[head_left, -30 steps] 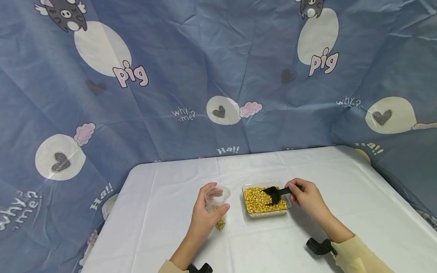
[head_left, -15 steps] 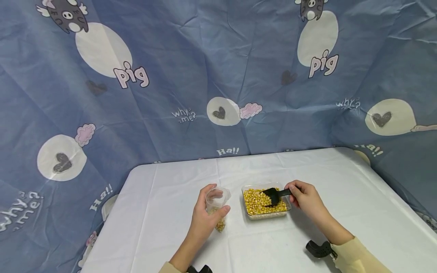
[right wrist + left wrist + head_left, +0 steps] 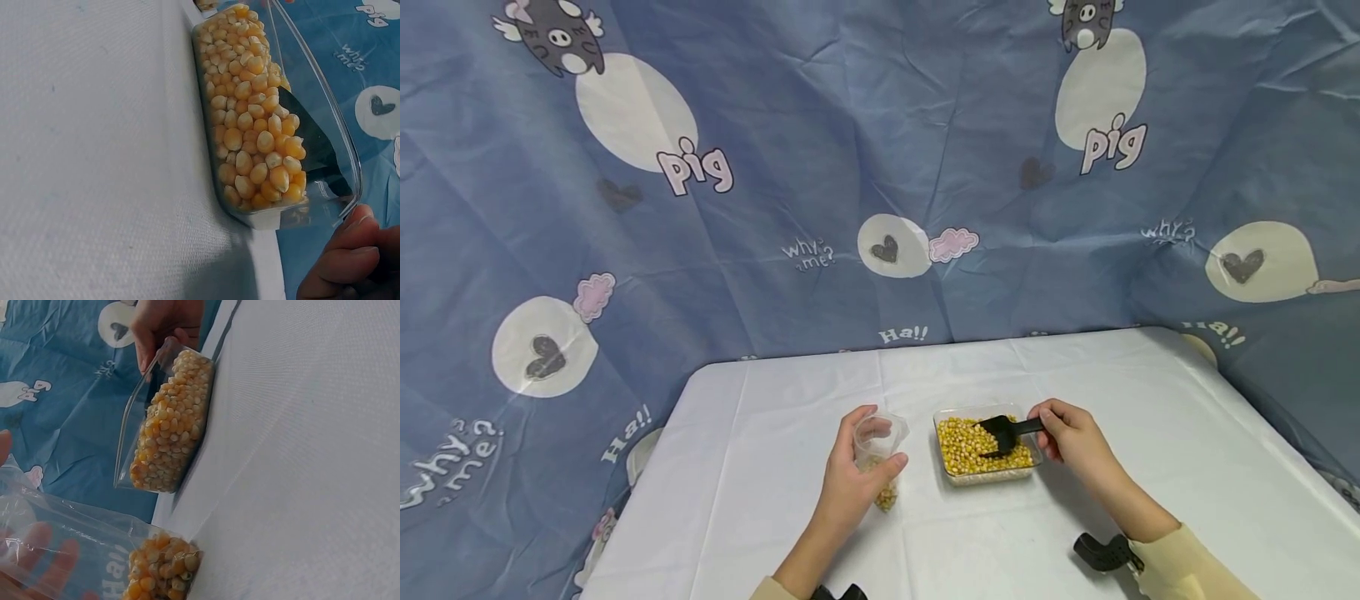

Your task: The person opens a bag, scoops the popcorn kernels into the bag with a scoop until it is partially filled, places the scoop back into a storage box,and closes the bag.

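A clear plastic bag (image 3: 887,427) stands on the table with its mouth spread and corn kernels (image 3: 164,565) at its bottom. My left hand (image 3: 846,483) grips it around the upper part, thumb on the near side. To the right sits a clear rectangular container (image 3: 988,477), filled with yellow corn kernels (image 3: 958,446). My right hand (image 3: 1075,429) pinches the handle of a black scoop (image 3: 1000,433) at the container's right rim. The scoop's blade lies in the corn, its front edge among the kernels. In the right wrist view the dark blade (image 3: 309,134) shows through the container's wall.
A white cloth (image 3: 790,458) covers the table. Behind it hangs a blue printed curtain (image 3: 805,167). Black wrist mounts (image 3: 1105,552) sit by both sleeves, low over the cloth. A short stretch of cloth separates bag and container.
The hands, bag and scoop hold nearly the same places. The scoop's blade has shifted only slightly in the corn, and the head view has tilted a little.
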### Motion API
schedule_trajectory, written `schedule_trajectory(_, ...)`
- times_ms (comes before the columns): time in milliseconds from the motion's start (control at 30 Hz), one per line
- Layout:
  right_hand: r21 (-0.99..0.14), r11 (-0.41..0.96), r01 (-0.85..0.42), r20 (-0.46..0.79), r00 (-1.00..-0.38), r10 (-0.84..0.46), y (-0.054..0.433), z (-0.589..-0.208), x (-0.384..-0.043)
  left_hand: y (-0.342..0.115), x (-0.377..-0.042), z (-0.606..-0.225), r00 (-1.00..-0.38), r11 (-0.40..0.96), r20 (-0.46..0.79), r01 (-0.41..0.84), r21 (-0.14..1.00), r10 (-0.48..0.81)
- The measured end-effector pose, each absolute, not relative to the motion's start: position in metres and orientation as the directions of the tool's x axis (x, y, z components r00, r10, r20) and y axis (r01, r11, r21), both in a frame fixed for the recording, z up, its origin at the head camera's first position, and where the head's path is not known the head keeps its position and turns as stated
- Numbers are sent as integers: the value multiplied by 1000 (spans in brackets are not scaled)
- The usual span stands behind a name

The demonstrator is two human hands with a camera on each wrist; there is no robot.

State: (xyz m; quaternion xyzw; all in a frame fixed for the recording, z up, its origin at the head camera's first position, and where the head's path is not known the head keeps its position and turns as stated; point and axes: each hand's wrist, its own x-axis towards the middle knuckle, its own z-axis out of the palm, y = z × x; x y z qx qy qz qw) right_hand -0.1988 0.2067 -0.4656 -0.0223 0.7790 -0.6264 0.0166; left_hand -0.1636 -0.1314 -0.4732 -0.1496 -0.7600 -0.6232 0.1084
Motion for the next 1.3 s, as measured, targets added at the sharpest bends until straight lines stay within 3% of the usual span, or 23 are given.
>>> schedule_trajectory(900, -994, 86, 61, -65, -997, -41, 209, -466, -201, -134, -167, -472, -924, 106, 370, 379, 919, 94)
schedule_trajectory(1300, -998, 63, 31, -33, -999, -31, 209, -456, -196, -134, -167, -474, -930, 103, 352, 363, 926, 108)
